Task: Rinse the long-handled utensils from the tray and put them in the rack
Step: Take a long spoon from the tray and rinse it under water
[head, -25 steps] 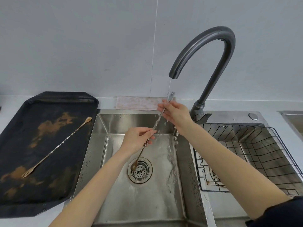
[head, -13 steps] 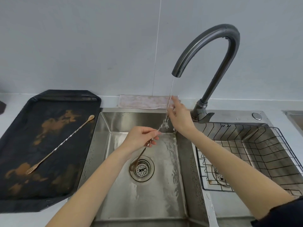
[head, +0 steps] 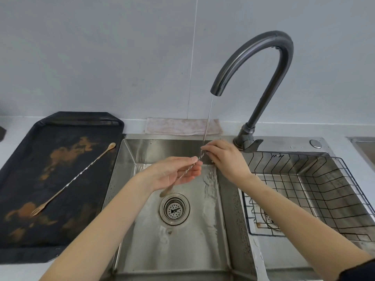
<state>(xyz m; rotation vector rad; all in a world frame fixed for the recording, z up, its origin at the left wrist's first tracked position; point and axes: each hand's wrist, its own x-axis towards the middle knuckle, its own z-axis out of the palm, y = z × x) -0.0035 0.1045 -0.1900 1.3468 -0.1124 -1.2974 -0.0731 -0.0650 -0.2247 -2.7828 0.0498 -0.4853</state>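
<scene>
Over the steel sink point(head: 142, 230), both hands hold one long twisted-handle utensil point(head: 183, 175) slanted under the running water. My left hand point(head: 174, 173) pinches its middle between thumb and fingers. My right hand point(head: 225, 157) pinches its upper end right where the stream lands. The lower, spoon-like tip point(head: 164, 193) hangs just above the drain point(head: 174, 208). A second long utensil point(head: 73, 181), with a fork at one end and a small spoon at the other, lies diagonally on the dark tray point(head: 24, 151) at the left. The black wire rack point(head: 324, 191) sits in the right basin with nothing in it.
A dark curved faucet point(head: 269, 63) arches over the sink and pours a thin stream. A pale folded cloth point(head: 182, 126) lies along the wall behind the sink. Another steel basin edge point(head: 363, 147) shows at the far right.
My right hand has slid down the utensil toward my left hand, and the utensil now sits lower and flatter. The view has shifted slightly; the tray utensil has not moved.
</scene>
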